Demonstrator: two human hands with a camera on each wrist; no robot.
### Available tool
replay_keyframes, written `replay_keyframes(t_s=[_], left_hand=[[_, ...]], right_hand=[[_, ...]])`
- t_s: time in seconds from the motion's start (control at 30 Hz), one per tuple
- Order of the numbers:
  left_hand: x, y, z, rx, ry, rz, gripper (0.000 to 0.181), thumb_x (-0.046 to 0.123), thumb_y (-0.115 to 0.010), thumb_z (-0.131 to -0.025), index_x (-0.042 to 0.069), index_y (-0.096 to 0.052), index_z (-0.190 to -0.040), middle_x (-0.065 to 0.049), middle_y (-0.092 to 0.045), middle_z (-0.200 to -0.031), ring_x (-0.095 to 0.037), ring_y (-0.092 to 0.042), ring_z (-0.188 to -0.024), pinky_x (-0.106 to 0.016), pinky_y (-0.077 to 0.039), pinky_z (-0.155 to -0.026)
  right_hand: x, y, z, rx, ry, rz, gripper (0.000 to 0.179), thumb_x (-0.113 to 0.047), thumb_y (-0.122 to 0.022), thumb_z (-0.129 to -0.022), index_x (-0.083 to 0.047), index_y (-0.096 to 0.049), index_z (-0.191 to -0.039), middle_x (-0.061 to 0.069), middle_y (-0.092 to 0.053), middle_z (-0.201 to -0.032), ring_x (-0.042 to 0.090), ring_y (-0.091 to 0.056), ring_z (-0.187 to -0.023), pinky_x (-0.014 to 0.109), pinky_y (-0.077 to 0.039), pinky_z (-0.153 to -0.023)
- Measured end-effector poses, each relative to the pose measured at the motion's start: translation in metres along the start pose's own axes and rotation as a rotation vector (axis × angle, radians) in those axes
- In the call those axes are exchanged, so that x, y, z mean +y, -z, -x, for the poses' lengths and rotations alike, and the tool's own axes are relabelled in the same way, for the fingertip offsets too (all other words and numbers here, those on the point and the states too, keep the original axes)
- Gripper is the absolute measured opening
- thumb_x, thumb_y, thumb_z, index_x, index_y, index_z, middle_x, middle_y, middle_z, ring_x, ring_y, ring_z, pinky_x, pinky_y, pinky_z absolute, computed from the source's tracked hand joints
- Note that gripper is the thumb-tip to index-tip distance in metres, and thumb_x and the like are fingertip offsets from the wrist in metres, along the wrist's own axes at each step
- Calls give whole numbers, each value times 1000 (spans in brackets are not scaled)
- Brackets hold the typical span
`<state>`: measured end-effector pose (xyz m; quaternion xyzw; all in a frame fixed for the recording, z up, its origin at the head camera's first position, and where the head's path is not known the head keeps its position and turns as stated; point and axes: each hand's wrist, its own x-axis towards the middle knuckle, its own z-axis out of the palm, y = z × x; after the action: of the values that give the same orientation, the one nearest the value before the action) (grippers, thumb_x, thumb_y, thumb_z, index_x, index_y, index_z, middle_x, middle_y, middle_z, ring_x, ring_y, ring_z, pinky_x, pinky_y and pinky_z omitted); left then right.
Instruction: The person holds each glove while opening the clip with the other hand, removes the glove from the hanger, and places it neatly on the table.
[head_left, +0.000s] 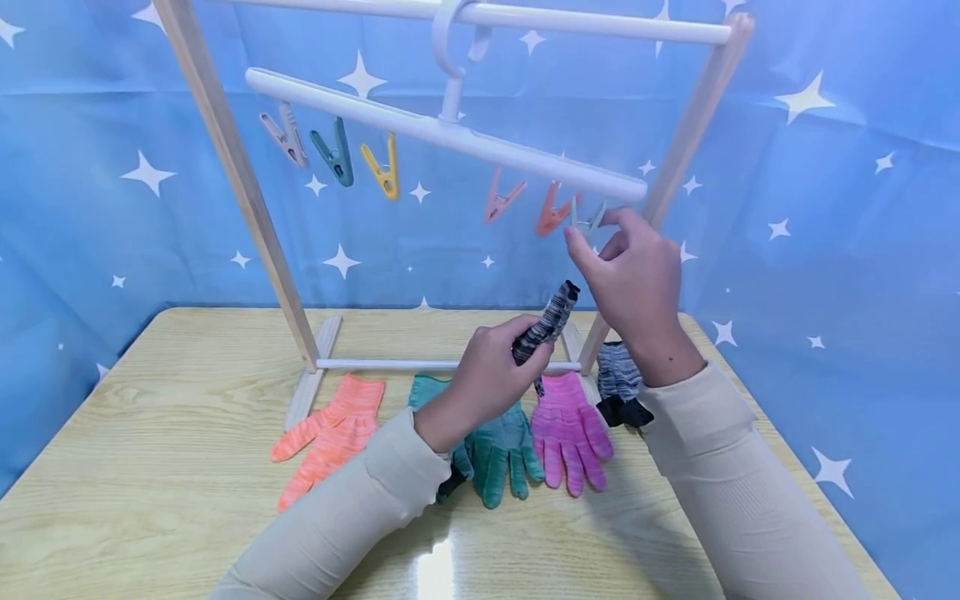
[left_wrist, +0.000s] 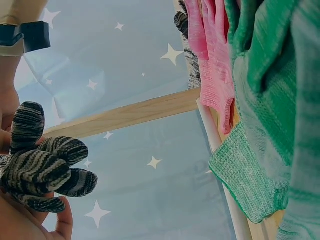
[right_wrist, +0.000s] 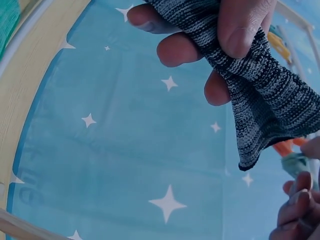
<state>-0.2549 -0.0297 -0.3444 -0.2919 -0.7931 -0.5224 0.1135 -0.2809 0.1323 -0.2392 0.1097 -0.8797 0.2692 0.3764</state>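
Observation:
My left hand (head_left: 483, 371) grips a black-and-grey striped knit glove (head_left: 546, 323) below the right half of a white hanger (head_left: 420, 127). In the right wrist view the cuff of this glove (right_wrist: 270, 95) flares out past the fingers. My right hand (head_left: 637, 271) pinches a pale green clothespin (head_left: 587, 220) at the hanger's low right end. Beside that clip hang an orange clothespin (head_left: 552, 212) and a pink clothespin (head_left: 501, 200). On the left half are a grey clothespin (head_left: 287, 137), a dark green clothespin (head_left: 335, 154) and a yellow clothespin (head_left: 384, 169).
A wooden frame (head_left: 240, 187) with a white top bar (head_left: 600, 20) carries the tilted hanger. Below on the table (head_left: 150, 467) lie an orange glove (head_left: 337, 433), a green glove (head_left: 502, 450), a pink glove (head_left: 567, 425) and another black-and-grey glove (head_left: 618, 372).

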Motion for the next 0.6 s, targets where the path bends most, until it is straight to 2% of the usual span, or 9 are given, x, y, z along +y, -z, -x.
replay_keyframes(t_s=[0.17, 0.33, 0.5, 0.6], left_hand=[[0, -1, 0, 4, 10, -1, 30, 23, -56, -102, 10, -64, -129, 0, -67, -77, -8, -52, -45, -24, -47, -44], [2, -1, -1, -5, 16, 8, 30, 22, -56, -102, 10, -64, -128, -3, -69, -82, -8, -52, -45, -24, -46, -43], [1, 0, -1, -6, 30, 8, 30, 21, -56, -102, 10, -64, -129, -4, -70, -86, -8, -51, -45, -23, -46, -42], [0, 3, -1, 10, 34, 10, 30, 20, -56, -101, 11, -64, -128, -4, -69, -83, -9, -50, -44, -24, -45, -42]], right_hand=[[7, 1, 4, 5, -4, -39, 41, -38, -65, -95, -1, -68, -112, 8, -56, -55, 12, -46, -43, 26, -35, -43], [22, 4, 16, 15, -26, -88, 34, -36, -57, -98, -7, -70, -111, 8, -57, -57, 4, -45, -45, 21, -36, -45], [43, 4, 31, 56, -60, -113, 29, -30, -54, -98, -6, -71, -94, 9, -61, -59, -1, -45, -48, 16, -35, -46], [57, 1, 41, 55, -98, -94, 29, -26, -54, -98, -5, -65, -82, 10, -60, -60, 4, -45, -48, 18, -34, -45]])
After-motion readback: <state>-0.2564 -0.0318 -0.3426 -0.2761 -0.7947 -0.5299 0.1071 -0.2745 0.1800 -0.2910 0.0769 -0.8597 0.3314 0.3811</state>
